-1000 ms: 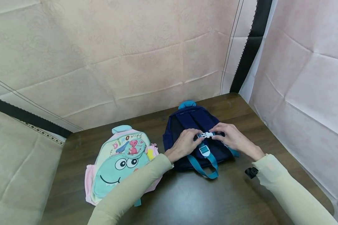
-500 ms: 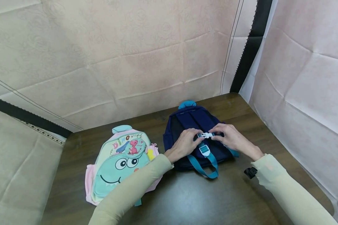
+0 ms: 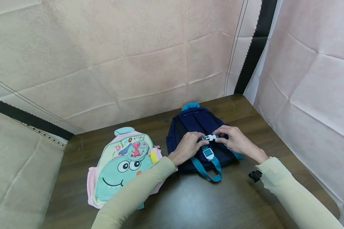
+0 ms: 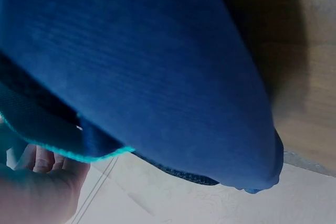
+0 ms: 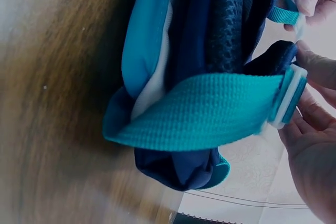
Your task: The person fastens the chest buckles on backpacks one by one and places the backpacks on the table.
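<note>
A navy children's backpack [image 3: 186, 122] lies with its strap side up on the wooden table. Over its middle is a white side-release buckle [image 3: 210, 137], its two halves in line with each other. My left hand [image 3: 187, 147] pinches the buckle's left end between thumb and fingers. On the other end, my right hand [image 3: 236, 139] has a like pinch. Teal webbing [image 3: 200, 168] with a white adjuster [image 3: 208, 153] hangs below the buckle. The right wrist view shows a teal strap [image 5: 199, 111] beside my right hand [image 5: 315, 150]. Navy fabric [image 4: 152, 72] fills most of the left wrist view.
A pastel backpack [image 3: 117, 181] with a smiling cartoon face lies to the left, partly under my left forearm. The table [image 3: 238, 203] meets pale draped cloth [image 3: 149, 79] at its back and right edges. A small black device [image 3: 255, 175] is at my right cuff.
My left hand has shifted very slightly at the buckle. My right hand keeps its pinch, and both backpacks stay in place.
</note>
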`<state>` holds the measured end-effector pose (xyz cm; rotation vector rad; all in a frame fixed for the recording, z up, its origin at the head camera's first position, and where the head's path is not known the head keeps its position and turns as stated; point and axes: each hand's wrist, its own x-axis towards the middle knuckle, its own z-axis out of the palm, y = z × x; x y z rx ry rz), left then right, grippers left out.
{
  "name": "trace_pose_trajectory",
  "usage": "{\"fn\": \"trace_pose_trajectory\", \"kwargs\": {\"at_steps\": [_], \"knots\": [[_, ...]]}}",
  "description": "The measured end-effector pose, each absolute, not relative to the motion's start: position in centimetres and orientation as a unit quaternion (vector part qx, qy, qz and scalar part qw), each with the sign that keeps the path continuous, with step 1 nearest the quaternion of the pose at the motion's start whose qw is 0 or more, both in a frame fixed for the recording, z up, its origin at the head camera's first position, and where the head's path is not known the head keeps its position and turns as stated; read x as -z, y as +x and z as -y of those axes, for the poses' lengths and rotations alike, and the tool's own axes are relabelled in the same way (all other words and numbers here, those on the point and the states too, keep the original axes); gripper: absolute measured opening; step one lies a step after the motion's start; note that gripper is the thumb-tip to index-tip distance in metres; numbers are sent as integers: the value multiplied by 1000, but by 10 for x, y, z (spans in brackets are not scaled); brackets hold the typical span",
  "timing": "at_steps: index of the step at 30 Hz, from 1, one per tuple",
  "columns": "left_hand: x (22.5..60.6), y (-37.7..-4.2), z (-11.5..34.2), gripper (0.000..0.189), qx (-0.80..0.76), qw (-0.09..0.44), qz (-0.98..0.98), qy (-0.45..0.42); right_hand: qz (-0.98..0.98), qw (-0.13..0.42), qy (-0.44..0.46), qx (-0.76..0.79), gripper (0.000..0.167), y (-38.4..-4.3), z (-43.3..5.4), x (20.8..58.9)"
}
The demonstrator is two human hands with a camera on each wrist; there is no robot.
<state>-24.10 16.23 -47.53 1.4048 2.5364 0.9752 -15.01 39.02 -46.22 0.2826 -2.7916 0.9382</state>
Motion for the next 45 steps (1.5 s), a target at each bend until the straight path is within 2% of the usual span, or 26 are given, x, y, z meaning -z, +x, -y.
{"fn": "trace_pose_trajectory", "kwargs": {"at_steps": [10, 18, 45], "knots": [[474, -239, -160, 30, -286, 20, -831, 477, 937, 96, 89, -324, 27, -151, -389, 465], [475, -240, -160, 28, -281, 31, -832, 477, 936, 101, 95, -323, 27, -151, -388, 467], [476, -239, -162, 26, -272, 9, -834, 479, 932, 102, 119, -327, 25, -154, -380, 469]]}}
